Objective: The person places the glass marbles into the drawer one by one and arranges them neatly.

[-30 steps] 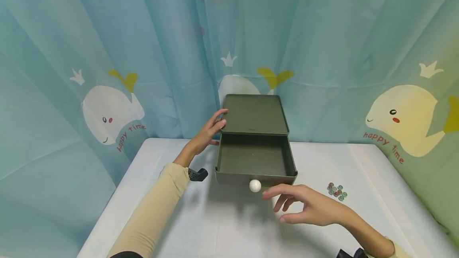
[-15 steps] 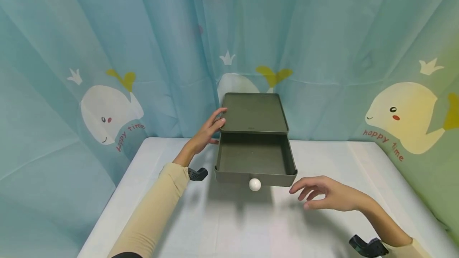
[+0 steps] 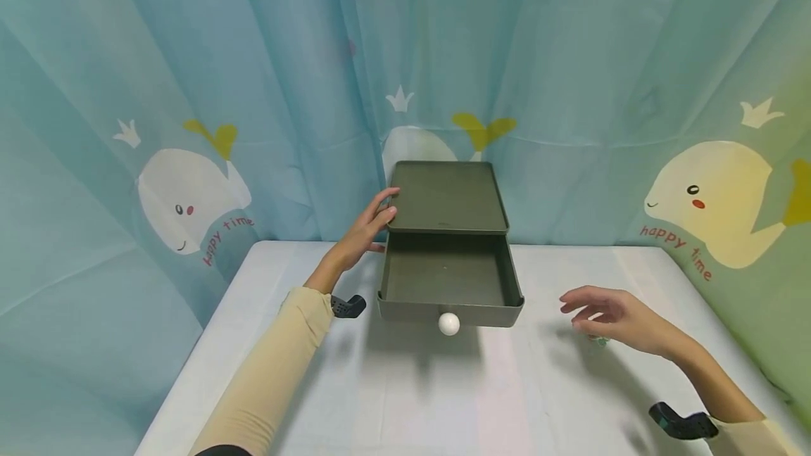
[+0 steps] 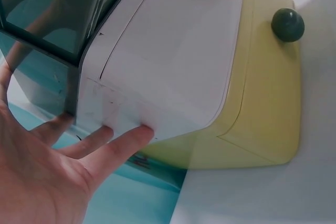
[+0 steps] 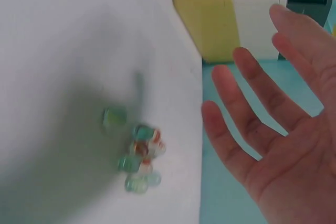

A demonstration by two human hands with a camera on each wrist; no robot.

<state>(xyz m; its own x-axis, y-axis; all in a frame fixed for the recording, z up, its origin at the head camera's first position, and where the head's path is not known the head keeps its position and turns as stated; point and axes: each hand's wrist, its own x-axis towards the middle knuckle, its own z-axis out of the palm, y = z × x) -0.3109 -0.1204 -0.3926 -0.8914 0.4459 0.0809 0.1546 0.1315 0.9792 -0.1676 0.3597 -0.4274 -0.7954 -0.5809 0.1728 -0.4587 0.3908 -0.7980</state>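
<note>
A drawer box with a dark green top point(image 3: 448, 195) stands toward the back of the table, its green drawer point(image 3: 451, 315) pulled out and bare inside. That drawer has a white knob point(image 3: 448, 324). In the left wrist view, a white tier point(image 4: 168, 51) and a yellow tier point(image 4: 268, 87) show too. My left hand point(image 3: 357, 238) rests spread fingertips against the box's left side. To the right, my right hand point(image 3: 624, 319) hovers with loosely bent fingers, holding nothing. Beneath it lie several glass marbles point(image 5: 140, 156), green, clear and reddish, mostly hidden in the head view.
The white-covered table point(image 3: 437, 400) ends at the back against a blue-green curtain point(image 3: 285, 90) with whale prints. More curtain hangs along both sides. Black wrist cameras sit on both forearms.
My right hand has moved rightward from near the white knob to above the marbles, covering most of them. My left hand stays on the box, and the drawer remains pulled out.
</note>
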